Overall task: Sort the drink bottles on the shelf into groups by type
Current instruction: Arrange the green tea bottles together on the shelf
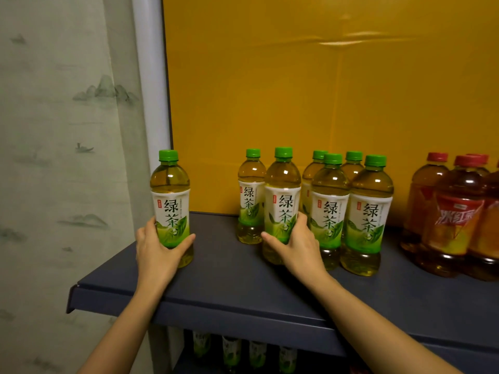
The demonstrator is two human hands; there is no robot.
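On the dark blue shelf (229, 279) stand several green tea bottles with green caps. One green tea bottle (170, 195) stands alone at the far left, and my left hand (156, 247) is wrapped around its lower half. A second green tea bottle (282, 190) stands at the front of a cluster of the same kind (348, 203), with my right hand (294, 244) closed around its base. Both bottles are upright and rest on the shelf. At the right stand red-capped iced tea bottles (456, 211), close together.
A yellow back panel (324, 90) closes the shelf behind the bottles. A white post (151, 76) and a printed curtain (59, 157) lie to the left. On a lower shelf, more green tea bottles (243, 352) show below the front edge.
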